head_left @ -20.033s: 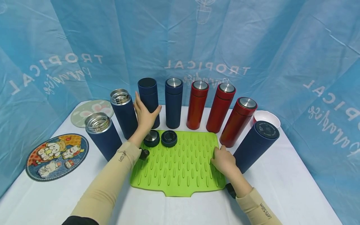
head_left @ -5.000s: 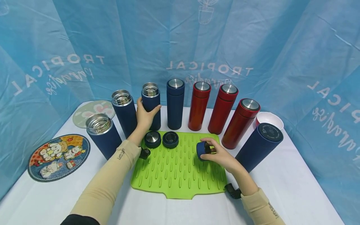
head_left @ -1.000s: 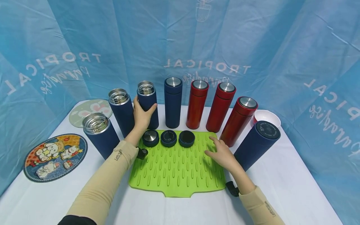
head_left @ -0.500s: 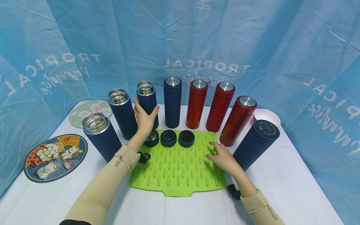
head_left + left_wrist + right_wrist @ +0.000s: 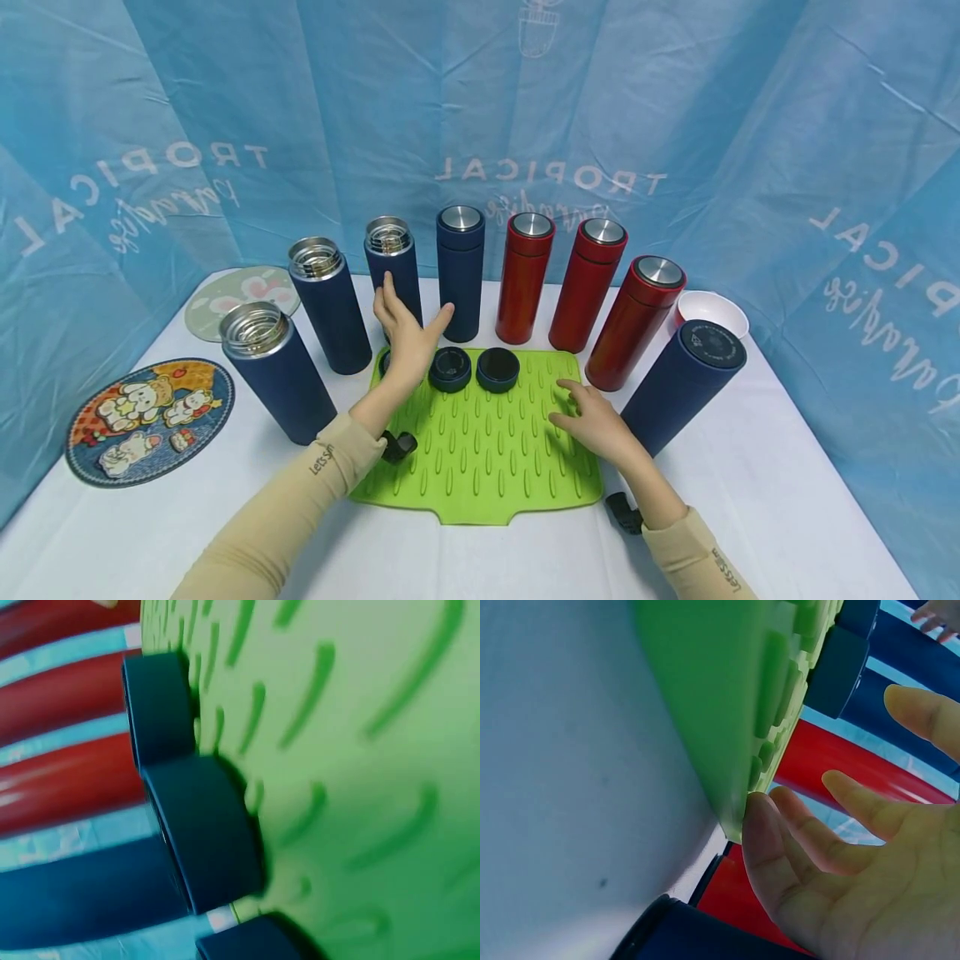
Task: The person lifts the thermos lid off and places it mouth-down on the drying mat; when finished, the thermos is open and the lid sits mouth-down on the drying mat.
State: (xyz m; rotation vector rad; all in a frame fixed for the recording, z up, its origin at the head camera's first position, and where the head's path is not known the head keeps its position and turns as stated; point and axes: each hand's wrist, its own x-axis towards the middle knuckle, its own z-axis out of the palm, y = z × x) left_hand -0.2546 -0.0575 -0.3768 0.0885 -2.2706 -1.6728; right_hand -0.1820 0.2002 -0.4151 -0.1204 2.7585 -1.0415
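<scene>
My left hand (image 5: 407, 342) hovers in front of a lidless navy vacuum flask (image 5: 397, 271), thumb spread and fingers relaxed, holding nothing. Below it on the ribbed green mat (image 5: 480, 458) are three navy lids in a row: a left lid (image 5: 385, 363) mostly hidden by the hand, a middle lid (image 5: 450, 370) and a right lid (image 5: 498, 370). My right hand (image 5: 592, 421) is at the mat's right side, fingers loosely bent with nothing in them. In the right wrist view its fingertips (image 5: 759, 814) are right at the mat's edge.
Two more lidless navy flasks, a rear one (image 5: 330, 308) and a front one (image 5: 281, 375), stand left. A capped navy flask (image 5: 461, 279), several red flasks (image 5: 525, 287) and a dark-topped navy flask (image 5: 678, 396) continue the arc. Beyond are a bowl (image 5: 712, 315) and an oval placemat (image 5: 150, 421).
The rear navy flask lost its lid, which my right hand carried and set down as the third on the mat. My left hand has just let go of that flask and moved right, toward me.
</scene>
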